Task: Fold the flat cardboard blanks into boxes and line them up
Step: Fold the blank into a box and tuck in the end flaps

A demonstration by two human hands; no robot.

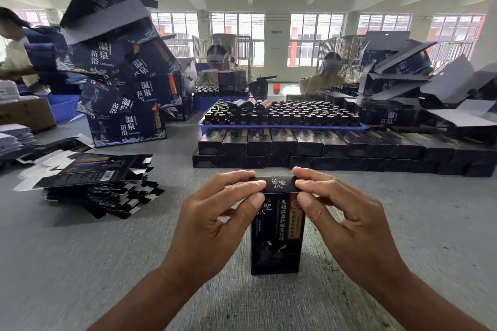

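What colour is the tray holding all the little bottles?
Blue. The tray shows best in the head view, behind the rows of black boxes.

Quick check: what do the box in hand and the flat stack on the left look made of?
Box: thin printed cardboard, dark semi-gloss face, crisp fold at the top flap. Flat stack: apparently the same card, glossy black print outside, plain pale reverse showing on the tabs.
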